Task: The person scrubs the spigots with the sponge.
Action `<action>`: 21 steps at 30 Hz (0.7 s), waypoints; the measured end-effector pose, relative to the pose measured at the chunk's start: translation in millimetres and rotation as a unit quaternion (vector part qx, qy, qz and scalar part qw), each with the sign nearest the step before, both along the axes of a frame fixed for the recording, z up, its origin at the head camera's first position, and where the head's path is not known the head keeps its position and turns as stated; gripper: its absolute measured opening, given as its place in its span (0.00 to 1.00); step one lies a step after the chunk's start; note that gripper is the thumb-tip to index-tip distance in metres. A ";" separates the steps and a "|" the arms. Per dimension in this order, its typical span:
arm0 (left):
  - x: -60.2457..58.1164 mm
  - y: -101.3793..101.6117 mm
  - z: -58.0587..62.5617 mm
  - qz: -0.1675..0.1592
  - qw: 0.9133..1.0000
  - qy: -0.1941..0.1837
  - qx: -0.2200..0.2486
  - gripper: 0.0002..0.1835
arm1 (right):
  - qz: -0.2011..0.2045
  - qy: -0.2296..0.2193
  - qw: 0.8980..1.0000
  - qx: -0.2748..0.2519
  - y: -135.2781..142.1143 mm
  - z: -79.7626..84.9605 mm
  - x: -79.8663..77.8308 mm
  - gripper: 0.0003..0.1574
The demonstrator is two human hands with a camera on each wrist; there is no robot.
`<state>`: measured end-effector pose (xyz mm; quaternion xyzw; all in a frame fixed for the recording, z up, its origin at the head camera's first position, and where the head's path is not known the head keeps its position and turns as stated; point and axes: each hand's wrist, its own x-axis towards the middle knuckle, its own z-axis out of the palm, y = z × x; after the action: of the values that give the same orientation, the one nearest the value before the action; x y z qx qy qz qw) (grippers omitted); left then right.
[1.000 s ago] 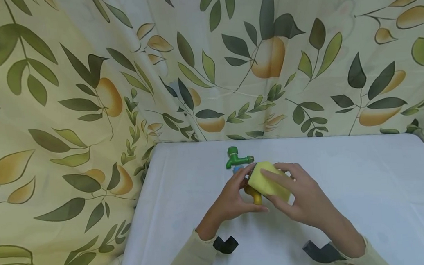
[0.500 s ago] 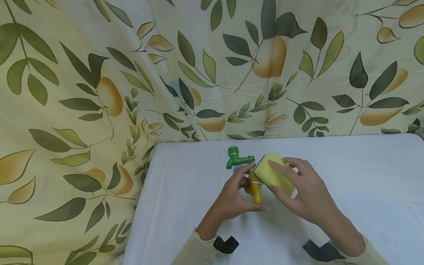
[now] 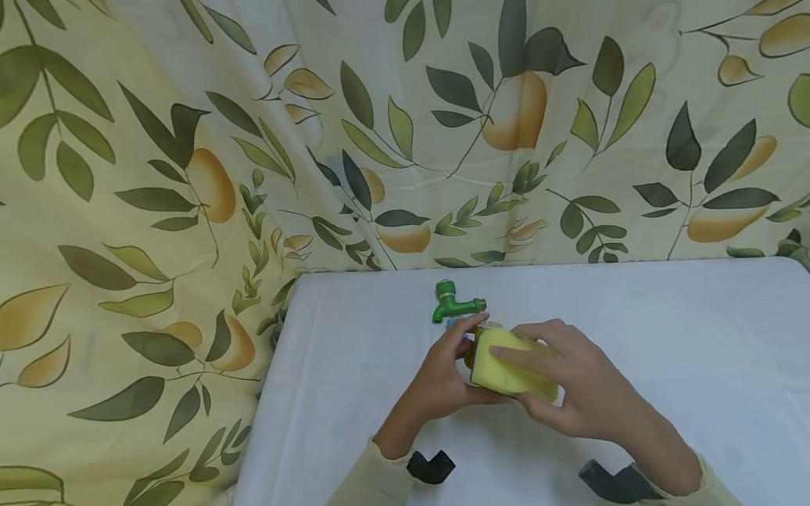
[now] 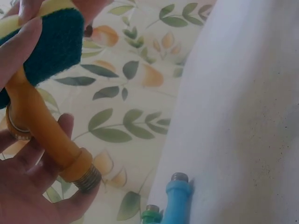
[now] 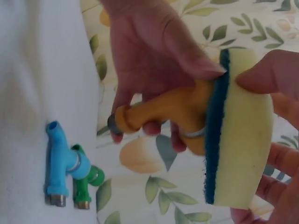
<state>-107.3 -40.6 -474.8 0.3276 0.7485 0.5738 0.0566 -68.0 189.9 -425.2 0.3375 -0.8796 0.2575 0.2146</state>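
Note:
My left hand (image 3: 438,384) grips a yellow-orange plastic water tap (image 4: 49,126) with a grey threaded end. In the right wrist view its fingers lie round the tap's body. My right hand (image 3: 590,385) holds a sponge (image 3: 508,371), yellow foam on one face and dark green scouring pad on the other. The scouring side (image 5: 216,135) lies against the tap. From the head view the sponge covers most of the tap. The left thumb (image 5: 203,67) touches the tap close to the sponge's edge.
Beyond the hands, a green tap (image 3: 454,306) lies on the white-covered table (image 3: 701,358). Beside it is a blue tap (image 5: 58,163), mostly hidden by the left hand in the head view. Leaf-and-fruit patterned cloth (image 3: 396,128) hangs behind and to the left of the table.
The sponge slid up and right, exposing the yellow tap half a second ago, then came back down and left over it. The left hand has barely moved.

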 end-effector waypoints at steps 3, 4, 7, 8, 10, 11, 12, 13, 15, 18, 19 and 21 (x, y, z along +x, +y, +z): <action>-0.2 0.0 0.5 -0.001 1.000 -0.009 0.004 0.58 | -0.026 0.016 1.000 0.000 0.4 1.1 -2.1 0.37; -0.1 0.0 0.9 -0.001 1.000 -0.012 0.005 0.58 | -0.036 0.019 0.999 0.002 0.6 1.4 -2.4 0.36; 0.0 -0.1 1.0 -0.003 1.000 -0.004 0.002 0.58 | -0.023 0.020 1.000 0.005 1.6 1.5 -1.7 0.35; -0.2 -0.1 0.6 -0.004 1.000 0.001 0.002 0.58 | -0.005 0.018 1.000 0.004 1.8 1.7 -1.3 0.36; -0.5 0.4 -0.2 -0.006 1.000 0.010 -0.001 0.58 | 0.015 0.013 1.000 0.001 1.6 2.4 -0.7 0.36; -0.8 0.6 -0.9 -0.005 1.000 0.017 -0.005 0.57 | 0.018 0.010 1.000 -0.003 1.3 2.7 -0.6 0.36; -1.0 0.9 -1.5 -0.003 1.000 0.017 -0.006 0.57 | 0.016 0.009 1.000 -0.006 0.7 3.0 -0.3 0.37; -1.3 1.0 -1.9 0.000 1.000 0.019 -0.009 0.57 | 0.011 0.011 1.000 -0.005 -0.2 3.1 -0.1 0.37; -2.1 1.0 -2.4 0.008 0.999 0.027 -0.019 0.57 | 0.003 0.015 1.000 -0.004 -1.4 3.2 0.7 0.38; -3.1 0.9 -2.6 0.020 0.999 0.038 -0.031 0.56 | 0.028 0.034 0.999 -0.002 -2.2 2.8 1.4 0.38; -3.2 0.8 -2.4 0.021 0.998 0.041 -0.033 0.57 | 0.032 0.037 0.999 -0.001 -2.0 2.8 1.3 0.37; -2.8 1.1 -1.8 0.020 0.998 0.039 -0.035 0.56 | 0.022 0.045 0.999 -0.002 -1.0 3.2 0.4 0.36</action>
<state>-110.1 -39.5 -476.6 0.3326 0.7761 0.5351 0.0274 -67.6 188.9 -422.0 0.3676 -0.8609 0.2488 0.2486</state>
